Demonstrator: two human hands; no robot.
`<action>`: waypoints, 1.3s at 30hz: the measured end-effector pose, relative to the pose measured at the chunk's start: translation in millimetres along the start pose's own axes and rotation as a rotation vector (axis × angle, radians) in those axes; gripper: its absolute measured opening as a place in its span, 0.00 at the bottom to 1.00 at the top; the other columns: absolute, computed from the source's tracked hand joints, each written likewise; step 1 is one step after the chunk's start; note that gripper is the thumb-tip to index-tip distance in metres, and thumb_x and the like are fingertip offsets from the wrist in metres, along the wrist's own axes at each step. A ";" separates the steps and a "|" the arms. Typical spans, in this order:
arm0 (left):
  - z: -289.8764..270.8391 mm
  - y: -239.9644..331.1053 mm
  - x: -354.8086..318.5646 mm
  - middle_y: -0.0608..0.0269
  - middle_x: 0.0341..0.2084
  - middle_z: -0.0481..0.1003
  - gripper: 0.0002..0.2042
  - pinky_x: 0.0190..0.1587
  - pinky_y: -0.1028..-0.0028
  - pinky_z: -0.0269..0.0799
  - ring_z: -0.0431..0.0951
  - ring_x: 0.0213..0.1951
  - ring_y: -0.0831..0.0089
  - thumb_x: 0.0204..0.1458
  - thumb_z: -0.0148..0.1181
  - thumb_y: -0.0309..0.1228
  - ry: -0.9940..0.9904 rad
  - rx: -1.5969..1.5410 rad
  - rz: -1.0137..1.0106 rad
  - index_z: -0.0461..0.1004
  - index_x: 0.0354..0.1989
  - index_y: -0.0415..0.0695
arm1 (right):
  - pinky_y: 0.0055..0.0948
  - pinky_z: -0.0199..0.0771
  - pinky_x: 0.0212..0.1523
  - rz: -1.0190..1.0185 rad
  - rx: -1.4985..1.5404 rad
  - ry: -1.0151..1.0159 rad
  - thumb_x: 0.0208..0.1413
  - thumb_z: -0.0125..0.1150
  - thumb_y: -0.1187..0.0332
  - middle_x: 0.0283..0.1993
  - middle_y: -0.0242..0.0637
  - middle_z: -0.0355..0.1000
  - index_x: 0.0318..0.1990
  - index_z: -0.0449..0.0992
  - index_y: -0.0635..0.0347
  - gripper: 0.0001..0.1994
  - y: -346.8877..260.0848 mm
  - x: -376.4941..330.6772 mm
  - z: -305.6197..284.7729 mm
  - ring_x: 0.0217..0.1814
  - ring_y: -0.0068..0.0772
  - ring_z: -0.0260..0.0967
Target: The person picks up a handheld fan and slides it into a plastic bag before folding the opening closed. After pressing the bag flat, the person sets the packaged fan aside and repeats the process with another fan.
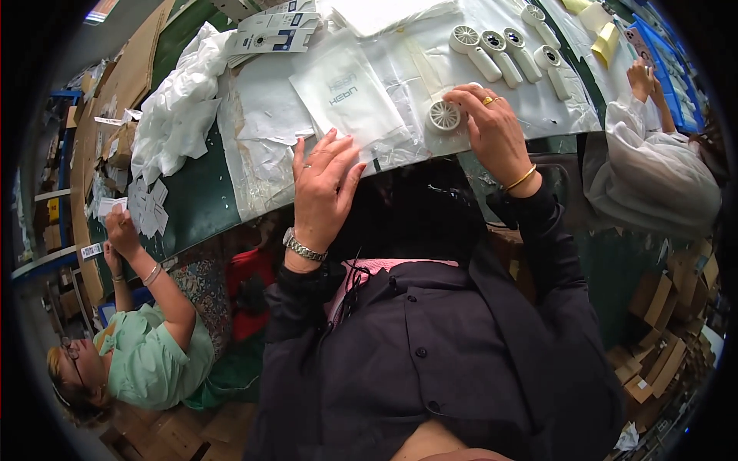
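My left hand (323,196) lies with its fingers spread at the lower edge of a stack of translucent white plastic bags (361,104) with dark print. Nothing shows in its grasp. My right hand (496,134) has its fingers curled over a small white handheld fan (443,117) near the table's front edge. The fan's round spoked head faces up, left of my fingertips, while the fingers cover most of its handle. Farther back lie several similar white fans, among them one fan (465,38) with its handle pointing toward me.
Flat printed boxes (277,31) and crumpled white wrapping (181,100) lie at the back left. One co-worker (157,349) handles white cards at the left; another (653,154) holds a phone (638,44) at the right, beside a blue crate (676,77). Cardboard boxes (653,338) are piled at lower right.
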State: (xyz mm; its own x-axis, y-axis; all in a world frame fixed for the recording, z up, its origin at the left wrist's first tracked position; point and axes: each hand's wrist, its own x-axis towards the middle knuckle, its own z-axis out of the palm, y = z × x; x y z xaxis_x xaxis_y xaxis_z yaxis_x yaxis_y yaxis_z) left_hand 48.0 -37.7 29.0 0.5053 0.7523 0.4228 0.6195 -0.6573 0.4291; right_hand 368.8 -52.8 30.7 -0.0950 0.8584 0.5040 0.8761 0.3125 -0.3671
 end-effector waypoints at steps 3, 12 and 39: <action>-2.1 -4.0 -6.6 0.63 0.54 0.83 0.08 0.80 0.47 0.45 0.78 0.65 0.61 0.63 0.68 0.29 -0.012 -0.042 -0.007 0.84 0.48 0.46 | 0.40 0.79 0.46 -0.080 0.126 0.054 0.60 0.67 0.75 0.53 0.40 0.79 0.56 0.82 0.53 0.16 -11.8 -4.8 -1.8 0.49 0.48 0.79; -1.6 -4.7 -1.4 0.65 0.49 0.83 0.05 0.80 0.47 0.44 0.79 0.64 0.63 0.60 0.71 0.31 0.042 -0.048 -0.037 0.84 0.43 0.47 | 0.37 0.79 0.42 0.179 -0.105 0.085 0.58 0.77 0.61 0.45 0.38 0.77 0.57 0.83 0.51 0.20 -45.5 -16.3 12.0 0.42 0.41 0.78; 10.1 -3.3 14.8 0.69 0.47 0.82 0.05 0.73 0.50 0.43 0.78 0.61 0.65 0.57 0.72 0.32 0.046 -0.019 -0.123 0.82 0.38 0.50 | 0.37 0.81 0.54 0.032 0.580 -0.044 0.51 0.77 0.74 0.55 0.43 0.79 0.60 0.79 0.56 0.26 -89.8 -28.5 31.9 0.54 0.47 0.81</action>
State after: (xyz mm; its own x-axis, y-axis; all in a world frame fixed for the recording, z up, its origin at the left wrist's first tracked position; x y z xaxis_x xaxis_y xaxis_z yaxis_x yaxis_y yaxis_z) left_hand 59.5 -23.9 25.8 0.3979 0.8246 0.4023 0.6635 -0.5614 0.4946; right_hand 277.7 -92.4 24.4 -0.1034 0.8831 0.4577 0.4775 0.4477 -0.7560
